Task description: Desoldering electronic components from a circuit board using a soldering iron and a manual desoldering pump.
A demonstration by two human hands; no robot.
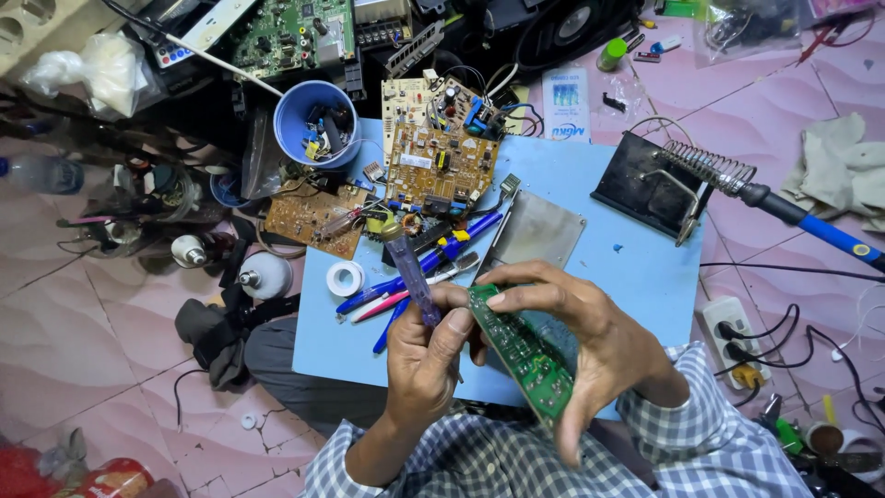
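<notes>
Above the blue desk [636, 267], the left hand [419, 355] has its fingers closed around a purple-handled screwdriver [412, 277], while the right hand [590, 337] fingers grip a green circuit board [521, 355], held tilted between both hands

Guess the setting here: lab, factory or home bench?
Probably an informal electronics repair spot on a tiled floor. Signs: a soldering iron in its stand, loose circuit boards, and the hands holding a green board and a tester screwdriver.
</notes>
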